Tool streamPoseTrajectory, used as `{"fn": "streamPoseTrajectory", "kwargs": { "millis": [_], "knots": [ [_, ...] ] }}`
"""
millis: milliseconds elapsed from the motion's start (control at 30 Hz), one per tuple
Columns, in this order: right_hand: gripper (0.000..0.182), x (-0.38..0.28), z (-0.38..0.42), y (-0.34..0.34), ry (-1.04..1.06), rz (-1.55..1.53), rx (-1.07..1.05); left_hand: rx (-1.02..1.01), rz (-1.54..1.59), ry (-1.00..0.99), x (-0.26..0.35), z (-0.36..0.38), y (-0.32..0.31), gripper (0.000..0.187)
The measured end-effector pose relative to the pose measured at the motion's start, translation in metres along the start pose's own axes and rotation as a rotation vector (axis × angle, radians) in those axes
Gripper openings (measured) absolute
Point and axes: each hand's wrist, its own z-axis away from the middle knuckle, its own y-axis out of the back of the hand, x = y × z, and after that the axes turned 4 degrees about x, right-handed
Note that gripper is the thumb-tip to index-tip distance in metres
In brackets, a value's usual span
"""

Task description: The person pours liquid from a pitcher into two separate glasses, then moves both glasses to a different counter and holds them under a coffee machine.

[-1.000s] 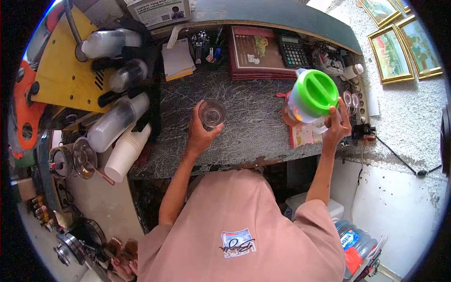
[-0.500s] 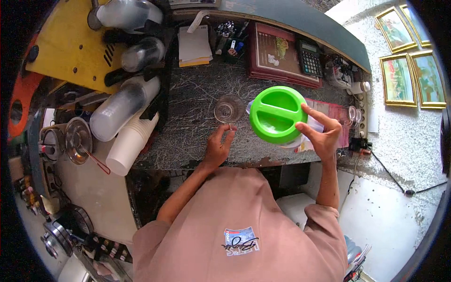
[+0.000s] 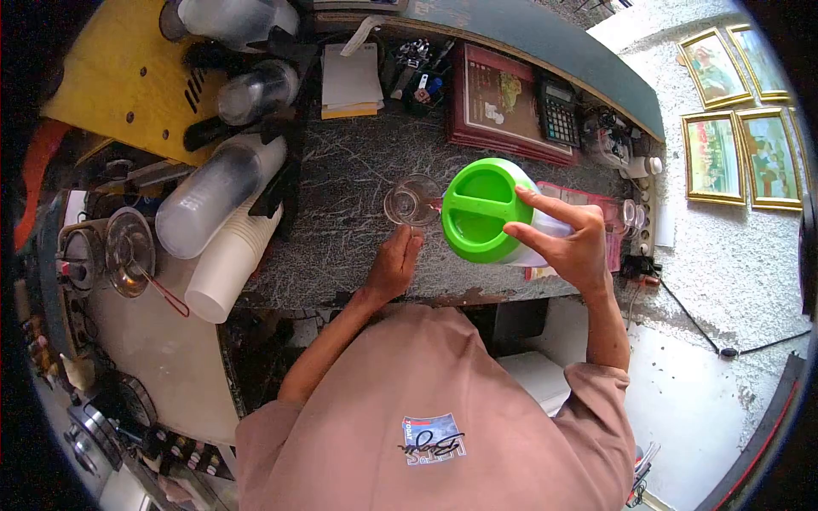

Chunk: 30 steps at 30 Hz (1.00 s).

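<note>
My right hand (image 3: 578, 243) is closed round a pitcher (image 3: 481, 209) with a bright green lid and a pale, see-through body. The pitcher leans to the left, and a little reddish liquid (image 3: 435, 204) shows between its spout and a clear glass mug (image 3: 411, 201). Fingers of my left hand (image 3: 394, 262) pinch the mug at its near side, where the handle is. The mug is over the dark, scratched counter (image 3: 341, 221), just left of the pitcher. My right hand hides the pitcher's handle.
Stacked paper cups (image 3: 230, 272) and clear plastic cups (image 3: 209, 200) lie in holders at left. Along the back are a notepad (image 3: 352, 77), maroon menus (image 3: 503, 94) and a calculator (image 3: 560, 117). Small jars (image 3: 630, 215) stand at right, near a black cable (image 3: 694, 319).
The pitcher has shifted left and tipped further towards the mug, and reddish liquid now shows at its spout. My left hand stays at the mug, nearly still.
</note>
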Motion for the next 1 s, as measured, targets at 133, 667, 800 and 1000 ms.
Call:
{"fn": "streamPoseTrajectory", "kwargs": {
  "millis": [133,667,800,1000],
  "knots": [
    [0.046,-0.001,-0.006,-0.002,0.056,0.003,-0.026,0.009,-0.019,-0.023,-0.004,0.001,-0.001,0.021],
    [0.050,-0.015,-0.020,0.003,0.067,0.066,-0.140,-0.008,-0.056,-0.075,-0.006,0.000,0.001,0.022],
    [0.050,-0.016,-0.020,0.004,0.070,0.046,-0.138,-0.009,-0.041,-0.079,-0.002,-0.001,0.001,0.023],
    [0.051,-0.016,-0.018,0.007,-0.006,0.071,-0.168,0.032,-0.029,-0.102,-0.011,0.000,-0.003,0.022]
  ]
}}
